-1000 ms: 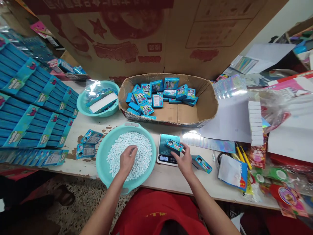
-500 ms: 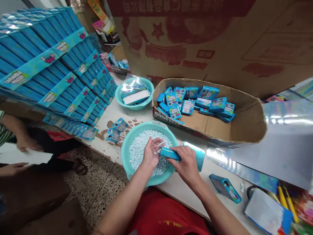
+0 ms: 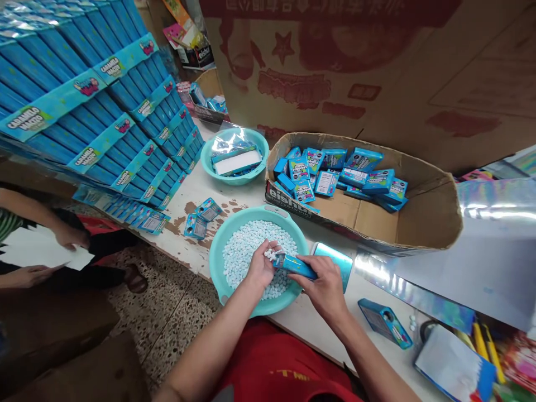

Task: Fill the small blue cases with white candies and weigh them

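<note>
Holding the blue box (image 3: 299,266) in the right hand (image 3: 329,279), above the right-hand rim of the teal basin (image 3: 214,262). Closing the right thumb and fingers on opposite sides of the box, toward the end farther from the left hand (image 3: 260,269). Cupping the left, half open with fingers loosely curled, and carrying a small heap of white candies (image 3: 269,254) right beside the box's near end. Not establishing whether any are passing in or out. Noting 2 similar packs (image 3: 195,226) lying left of the basin. Judging the box light and thin-walled, probably denting under a hard squeeze and slipping on its glossy faces. Recommending a gentle pinch across the far end, keeping clear of the near one. Judging the candies hard, light, prone to rolling, and needing a deep palm.
</note>
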Demonstrator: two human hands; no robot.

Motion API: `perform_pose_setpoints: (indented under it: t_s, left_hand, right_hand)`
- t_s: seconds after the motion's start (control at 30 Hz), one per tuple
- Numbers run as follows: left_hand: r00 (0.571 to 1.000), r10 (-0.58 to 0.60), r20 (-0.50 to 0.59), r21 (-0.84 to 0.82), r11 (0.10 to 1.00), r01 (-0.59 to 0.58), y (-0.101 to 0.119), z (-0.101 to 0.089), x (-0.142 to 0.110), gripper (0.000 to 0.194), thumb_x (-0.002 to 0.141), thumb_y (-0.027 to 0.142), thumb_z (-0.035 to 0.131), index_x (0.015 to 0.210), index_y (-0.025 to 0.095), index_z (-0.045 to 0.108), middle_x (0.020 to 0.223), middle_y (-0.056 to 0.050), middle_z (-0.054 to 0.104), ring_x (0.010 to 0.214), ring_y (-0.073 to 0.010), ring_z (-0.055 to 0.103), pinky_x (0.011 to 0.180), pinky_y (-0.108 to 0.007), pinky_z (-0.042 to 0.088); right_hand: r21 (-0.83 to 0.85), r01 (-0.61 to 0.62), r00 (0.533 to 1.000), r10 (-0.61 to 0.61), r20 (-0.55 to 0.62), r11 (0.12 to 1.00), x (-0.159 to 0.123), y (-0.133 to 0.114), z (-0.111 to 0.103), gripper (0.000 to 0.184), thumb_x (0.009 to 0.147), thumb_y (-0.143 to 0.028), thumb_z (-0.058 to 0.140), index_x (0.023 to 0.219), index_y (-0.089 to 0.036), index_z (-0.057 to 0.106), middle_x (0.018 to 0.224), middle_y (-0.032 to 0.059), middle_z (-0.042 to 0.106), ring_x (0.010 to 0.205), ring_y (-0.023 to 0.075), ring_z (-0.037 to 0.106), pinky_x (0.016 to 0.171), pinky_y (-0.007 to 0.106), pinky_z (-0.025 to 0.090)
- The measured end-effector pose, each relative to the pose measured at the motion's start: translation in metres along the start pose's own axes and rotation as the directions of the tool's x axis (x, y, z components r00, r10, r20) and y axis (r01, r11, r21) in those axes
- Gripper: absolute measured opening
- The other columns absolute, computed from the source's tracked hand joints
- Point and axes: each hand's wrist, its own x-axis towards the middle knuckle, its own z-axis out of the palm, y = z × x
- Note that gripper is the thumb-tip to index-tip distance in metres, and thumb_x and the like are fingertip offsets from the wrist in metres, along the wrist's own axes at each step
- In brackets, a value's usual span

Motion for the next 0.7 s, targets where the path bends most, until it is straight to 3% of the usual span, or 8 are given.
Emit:
perform_pose_setpoints:
  t_s: [0.13, 0.27, 0.33, 0.37, 0.47, 0.53, 0.63, 0.7]
  left_hand:
    - [0.997, -0.081, 0.019, -0.004, 0.997, 0.081, -0.001, -0.001, 0.000, 0.020, 0.080, 0.031, 0.058, 0.076, 0.012, 0.059, 0.068, -0.005, 0.059, 0.052, -0.0105, 0.052, 0.048, -0.022, 0.043]
    - [0.992, -0.035, 0.119, 0.221, 0.975, 0.008, 0.004, -0.011, -0.001, 0.027, 0.077, 0.040, 0.059, 0.068, 0.016, 0.054, 0.060, 0.000, 0.049, 0.048, -0.0092, 0.046, 0.045, -0.020, 0.037]
    - [0.977, 0.144, 0.154, 0.516, 0.832, -0.204, 0.012, -0.018, 0.001, 0.028, 0.073, 0.045, 0.060, 0.072, 0.017, 0.057, 0.074, -0.005, 0.056, 0.067, -0.0161, 0.056, 0.058, -0.026, 0.045]
    - [0.942, 0.284, 0.178, 0.666, 0.670, -0.328, 0.016, -0.022, 0.002, 0.028, 0.070, 0.044, 0.063, 0.077, 0.018, 0.060, 0.087, -0.008, 0.059, 0.084, -0.0216, 0.057, 0.070, -0.032, 0.047]
    - [0.758, 0.549, 0.352, 0.858, 0.134, -0.496, 0.029, -0.034, 0.011, 0.038, 0.065, 0.039, 0.065, 0.098, 0.019, 0.062, 0.118, -0.012, 0.054, 0.120, -0.0303, 0.042, 0.099, -0.044, 0.034]
    - [0.759, 0.514, 0.400, 0.865, 0.062, -0.498, 0.033, -0.042, 0.018, 0.041, 0.070, 0.043, 0.059, 0.102, 0.018, 0.061, 0.118, -0.012, 0.055, 0.118, -0.0299, 0.045, 0.100, -0.045, 0.033]
    - [0.836, 0.400, 0.377, 0.883, 0.118, -0.454, 0.034, -0.047, 0.024, 0.043, 0.073, 0.050, 0.054, 0.100, 0.018, 0.062, 0.111, -0.012, 0.058, 0.102, -0.0276, 0.055, 0.088, -0.041, 0.043]
    - [0.842, 0.392, 0.371, 0.888, 0.115, -0.445, 0.033, -0.048, 0.024, 0.044, 0.073, 0.052, 0.054, 0.100, 0.018, 0.063, 0.112, -0.011, 0.059, 0.100, -0.0272, 0.056, 0.085, -0.039, 0.044]
  right_hand:
    - [0.144, -0.149, 0.988, 0.154, -0.028, 0.978, -0.007, 0.006, -0.008, 0.040, 0.069, -0.057, 0.068, 0.095, -0.026, 0.070, 0.088, 0.0055, 0.069, 0.085, 0.0269, 0.058, 0.077, 0.041, 0.041]
    - [0.398, -0.410, 0.896, 0.445, 0.006, 0.821, -0.022, 0.023, -0.018, 0.046, 0.058, -0.052, 0.076, 0.093, -0.023, 0.069, 0.086, 0.0043, 0.067, 0.079, 0.0245, 0.060, 0.073, 0.038, 0.046]
    - [0.501, -0.461, 0.850, 0.526, 0.015, 0.732, -0.033, 0.038, -0.021, 0.047, 0.056, -0.047, 0.078, 0.094, -0.021, 0.066, 0.087, 0.0041, 0.067, 0.081, 0.0237, 0.061, 0.075, 0.038, 0.047]
    - [0.544, -0.462, 0.838, 0.545, 0.011, 0.701, -0.038, 0.046, -0.022, 0.047, 0.056, -0.044, 0.078, 0.094, -0.020, 0.064, 0.089, 0.0044, 0.067, 0.083, 0.0235, 0.061, 0.077, 0.038, 0.048]
    - [0.616, -0.438, 0.813, 0.581, -0.041, 0.655, -0.049, 0.073, -0.019, 0.043, 0.060, -0.040, 0.076, 0.093, -0.019, 0.058, 0.089, 0.0051, 0.066, 0.085, 0.0224, 0.062, 0.078, 0.038, 0.049]
    - [0.617, -0.435, 0.795, 0.602, -0.079, 0.656, -0.052, 0.089, -0.013, 0.042, 0.062, -0.040, 0.074, 0.093, -0.019, 0.055, 0.088, 0.0052, 0.065, 0.084, 0.0221, 0.062, 0.078, 0.039, 0.050]
    - [0.612, -0.442, 0.786, 0.612, -0.087, 0.655, -0.052, 0.109, -0.003, 0.044, 0.061, -0.041, 0.073, 0.093, -0.018, 0.053, 0.088, 0.0059, 0.065, 0.084, 0.0224, 0.062, 0.080, 0.041, 0.049]
    - [0.616, -0.450, 0.781, 0.619, -0.079, 0.646, -0.054, 0.117, 0.001, 0.046, 0.061, -0.042, 0.072, 0.095, -0.018, 0.053, 0.089, 0.0065, 0.064, 0.083, 0.0225, 0.062, 0.080, 0.042, 0.049]
